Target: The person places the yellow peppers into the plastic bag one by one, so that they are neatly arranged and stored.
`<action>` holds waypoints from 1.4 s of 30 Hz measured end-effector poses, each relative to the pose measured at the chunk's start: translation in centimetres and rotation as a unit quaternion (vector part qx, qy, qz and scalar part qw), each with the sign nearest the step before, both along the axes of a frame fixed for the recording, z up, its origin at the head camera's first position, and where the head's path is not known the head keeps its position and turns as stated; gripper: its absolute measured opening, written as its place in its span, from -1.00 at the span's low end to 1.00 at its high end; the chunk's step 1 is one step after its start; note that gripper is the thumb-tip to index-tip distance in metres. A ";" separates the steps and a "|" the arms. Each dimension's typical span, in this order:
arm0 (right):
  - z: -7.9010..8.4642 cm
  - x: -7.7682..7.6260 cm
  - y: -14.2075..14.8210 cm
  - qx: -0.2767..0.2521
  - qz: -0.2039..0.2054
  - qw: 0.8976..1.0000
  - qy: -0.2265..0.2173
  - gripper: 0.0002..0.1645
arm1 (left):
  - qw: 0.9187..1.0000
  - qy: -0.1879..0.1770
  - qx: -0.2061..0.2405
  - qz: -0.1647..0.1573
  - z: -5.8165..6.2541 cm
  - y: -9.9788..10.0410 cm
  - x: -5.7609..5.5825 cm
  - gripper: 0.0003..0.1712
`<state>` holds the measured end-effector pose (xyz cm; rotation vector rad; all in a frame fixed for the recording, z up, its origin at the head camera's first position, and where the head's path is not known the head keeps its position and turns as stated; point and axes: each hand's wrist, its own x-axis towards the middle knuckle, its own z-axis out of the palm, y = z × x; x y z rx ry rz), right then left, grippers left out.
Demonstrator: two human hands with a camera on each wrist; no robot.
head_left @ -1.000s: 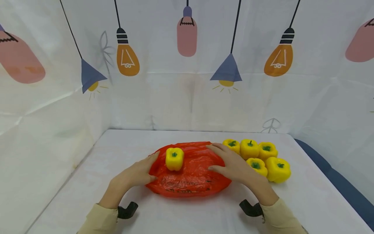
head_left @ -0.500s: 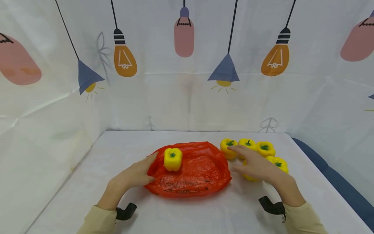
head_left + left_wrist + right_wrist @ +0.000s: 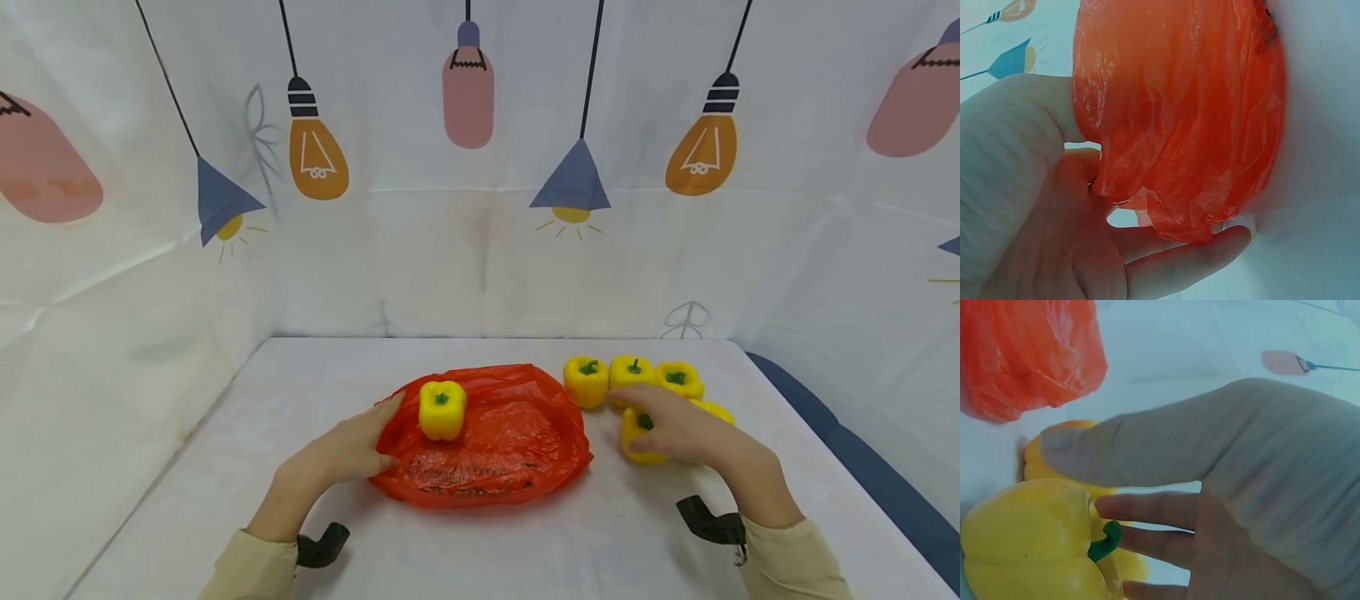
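Note:
A red plastic bag (image 3: 502,442) lies spread on the table with one yellow bell pepper (image 3: 441,417) upright on its left part. My left hand (image 3: 341,450) rests against the bag's left end, thumb and fingers spread; in the left wrist view, straight fingers (image 3: 1185,262) lie along the crumpled plastic, which hides the thumb's tip. On the right, my right hand (image 3: 690,429) reaches over a group of yellow peppers with its fingers extended. A pepper (image 3: 1029,544) with a green stem lies close by its fingers in the right wrist view, and the thumb (image 3: 1141,450) overlaps another one behind.
Along the back of the group stand three more peppers, the leftmost (image 3: 586,382) close to the bag's right end. Another pepper (image 3: 715,411) is partly hidden behind my right hand. The white table (image 3: 540,550) ends at a printed cloth backdrop (image 3: 420,267). A blue chair edge (image 3: 817,433) shows beyond its right side.
My right hand has left the bag's right side and moved right, over the peppers. The left hand stays at the bag. The head view has shifted slightly.

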<state>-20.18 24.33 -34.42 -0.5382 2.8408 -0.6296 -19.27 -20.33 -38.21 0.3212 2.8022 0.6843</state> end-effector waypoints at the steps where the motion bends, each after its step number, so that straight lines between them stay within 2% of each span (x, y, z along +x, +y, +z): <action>1: 0.0 0.0 0.0 0.004 -0.001 1.000 0.000 -0.27 | 1.000 -0.001 -0.001 0.001 0.0 0.0 0.0 -0.01; 8: -0.4 0.0 0.3 0.048 -0.012 0.999 -0.008 -0.25 | 1.000 0.002 -0.003 0.001 -0.1 0.0 0.1 -0.01; 17: -0.8 -0.2 0.6 0.067 -0.018 0.997 -0.019 -0.16 | 1.000 0.000 0.001 0.000 0.0 0.1 0.1 -0.02; 29: -1.0 -0.4 0.7 0.039 0.009 0.999 0.015 -0.23 | 1.000 -0.003 0.001 0.001 -0.2 0.1 0.1 -0.01; 37: -0.2 -0.4 0.3 0.010 0.007 0.999 0.034 -0.21 | 1.000 -0.004 0.003 0.003 -0.3 0.0 0.0 0.00; 42: 0.1 -0.7 0.0 -0.007 0.024 0.997 0.074 -0.21 | 1.000 -0.005 -0.002 0.007 -0.3 -0.1 -0.2 0.01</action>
